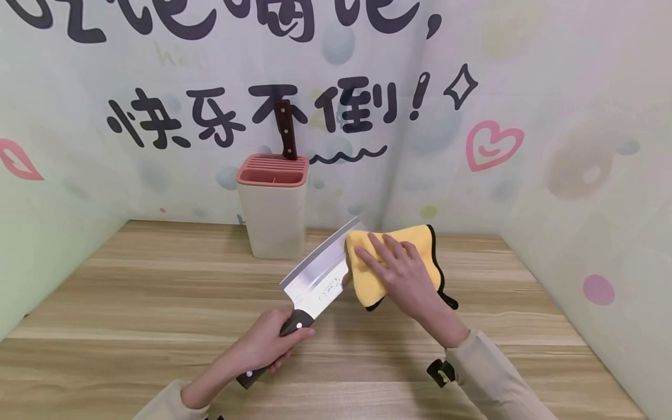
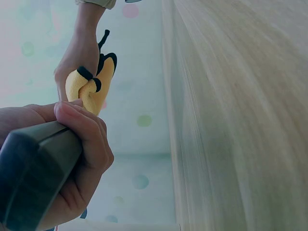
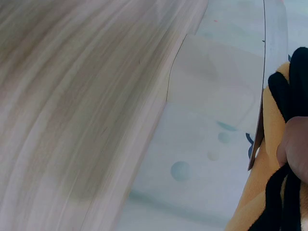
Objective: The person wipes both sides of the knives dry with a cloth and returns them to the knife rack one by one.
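In the head view my left hand (image 1: 270,341) grips the dark riveted handle of a cleaver (image 1: 318,279). Its broad steel blade points up and to the right, raised over the table. My right hand (image 1: 403,273) holds a yellow cloth (image 1: 366,287) with black edging against the far end of the blade, fingers spread over the top. The cloth hides the blade's tip. From the right wrist, the thumb presses the folded cloth (image 3: 255,197) from below, beside the blade (image 3: 275,43). The left wrist view shows the handle's butt (image 2: 36,168) sticking out of the fist.
Behind the cleaver, a white knife block (image 1: 275,224) with a pink slotted top stands near the back wall. A second knife (image 1: 285,129) sits in it, brown handle up. Printed wall sheets border the wood-grain table (image 1: 131,303) at the back and sides.
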Motion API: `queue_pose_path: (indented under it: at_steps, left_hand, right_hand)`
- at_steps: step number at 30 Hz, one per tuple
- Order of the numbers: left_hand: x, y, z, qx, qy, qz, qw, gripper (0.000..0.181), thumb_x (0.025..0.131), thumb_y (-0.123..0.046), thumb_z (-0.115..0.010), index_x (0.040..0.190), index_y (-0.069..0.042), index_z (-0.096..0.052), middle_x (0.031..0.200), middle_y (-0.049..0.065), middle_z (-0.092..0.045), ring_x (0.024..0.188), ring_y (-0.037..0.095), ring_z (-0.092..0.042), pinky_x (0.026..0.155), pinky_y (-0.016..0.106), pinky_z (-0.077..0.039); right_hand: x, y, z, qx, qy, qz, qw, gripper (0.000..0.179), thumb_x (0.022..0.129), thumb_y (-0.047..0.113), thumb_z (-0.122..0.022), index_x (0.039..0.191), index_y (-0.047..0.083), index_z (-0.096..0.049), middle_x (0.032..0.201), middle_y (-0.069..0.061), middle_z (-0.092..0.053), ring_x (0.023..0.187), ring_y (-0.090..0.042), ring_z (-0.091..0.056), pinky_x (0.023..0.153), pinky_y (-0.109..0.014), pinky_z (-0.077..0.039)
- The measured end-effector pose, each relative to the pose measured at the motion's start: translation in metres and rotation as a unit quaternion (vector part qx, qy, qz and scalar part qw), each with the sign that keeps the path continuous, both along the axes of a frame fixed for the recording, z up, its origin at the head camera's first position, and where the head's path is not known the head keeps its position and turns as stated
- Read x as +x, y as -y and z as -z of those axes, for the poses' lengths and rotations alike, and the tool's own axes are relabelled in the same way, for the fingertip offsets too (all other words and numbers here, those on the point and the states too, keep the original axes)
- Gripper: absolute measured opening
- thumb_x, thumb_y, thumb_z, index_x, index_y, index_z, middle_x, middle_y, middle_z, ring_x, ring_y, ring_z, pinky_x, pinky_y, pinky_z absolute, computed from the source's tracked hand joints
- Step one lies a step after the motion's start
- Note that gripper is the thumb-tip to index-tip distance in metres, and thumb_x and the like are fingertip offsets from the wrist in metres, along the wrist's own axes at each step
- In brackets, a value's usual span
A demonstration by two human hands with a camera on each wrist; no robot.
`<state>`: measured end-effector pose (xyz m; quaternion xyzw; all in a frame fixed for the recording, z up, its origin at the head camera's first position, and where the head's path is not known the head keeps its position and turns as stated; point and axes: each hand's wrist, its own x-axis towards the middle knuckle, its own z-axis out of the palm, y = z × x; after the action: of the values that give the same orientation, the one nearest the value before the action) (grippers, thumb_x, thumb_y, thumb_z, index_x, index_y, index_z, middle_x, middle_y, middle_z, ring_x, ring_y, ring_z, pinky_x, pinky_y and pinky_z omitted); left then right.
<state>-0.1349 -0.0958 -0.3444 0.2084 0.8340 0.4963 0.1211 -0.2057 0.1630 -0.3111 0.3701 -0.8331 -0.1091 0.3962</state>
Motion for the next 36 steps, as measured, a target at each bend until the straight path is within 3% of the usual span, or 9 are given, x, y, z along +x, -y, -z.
queue_pose_path:
  at_steps: [6,15,36]
  left_hand:
    - [0.0,0.001,0.0,-0.003,-0.006,0.001,1.0,0.035,0.087,-0.032,-0.056,0.076,-0.002,-0.043,0.043,-0.002,-0.043,0.031,0.006,-0.041,0.028,0.03,-0.04]
    - [0.0,0.001,0.001,-0.004,-0.006,0.0,1.0,0.034,0.087,-0.03,-0.057,0.075,-0.002,-0.043,0.042,-0.002,-0.043,0.03,0.006,-0.04,0.028,0.03,-0.039]
    - [-0.001,-0.005,0.001,-0.012,0.0,0.006,0.9999,0.032,0.088,-0.029,-0.056,0.076,-0.002,-0.042,0.043,-0.002,-0.043,0.03,0.006,-0.04,0.028,0.03,-0.039]
  right_hand:
    - [-0.005,-0.005,0.004,-0.016,-0.005,0.007,0.9998,0.063,0.064,-0.005,-0.073,0.121,0.014,-0.054,0.121,-0.014,-0.052,0.101,-0.033,-0.053,0.073,-0.044,-0.046]
    - [-0.006,-0.008,0.004,-0.026,-0.005,0.022,0.9994,0.058,0.067,-0.008,-0.069,0.119,0.014,-0.056,0.118,-0.014,-0.054,0.099,-0.033,-0.054,0.072,-0.045,-0.045]
    - [0.005,0.009,0.0,0.028,-0.027,0.012,0.9992,0.054,0.072,-0.002,-0.067,0.121,0.017,-0.055,0.12,-0.012,-0.053,0.102,-0.032,-0.051,0.076,-0.043,-0.044]
